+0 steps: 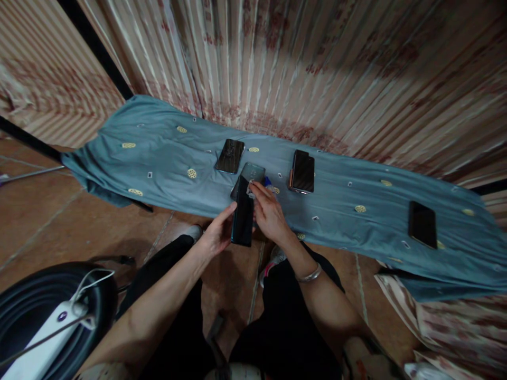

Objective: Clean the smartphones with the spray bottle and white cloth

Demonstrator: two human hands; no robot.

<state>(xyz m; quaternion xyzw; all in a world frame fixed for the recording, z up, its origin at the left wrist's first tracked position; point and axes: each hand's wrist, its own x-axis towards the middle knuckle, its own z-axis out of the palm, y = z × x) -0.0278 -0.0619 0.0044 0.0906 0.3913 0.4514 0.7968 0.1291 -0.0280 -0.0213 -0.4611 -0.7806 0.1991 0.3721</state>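
Observation:
A dark smartphone is held upright over the near edge of the cloth-covered board. My left hand grips it along its left side, thumb at the edge. Against the upper part of its screen, my right hand pinches a small pale wipe or cloth. Behind the held phone lies a clear phone case, partly hidden. A small blue item shows just behind my right hand; its kind is unclear. A phone with a streaked, shiny screen lies farther back to the left.
Several phones rest on the blue patterned cloth: a stack right of centre and one phone at far right. Pleated curtains hang behind. A coiled black hose and a white power strip are at lower left.

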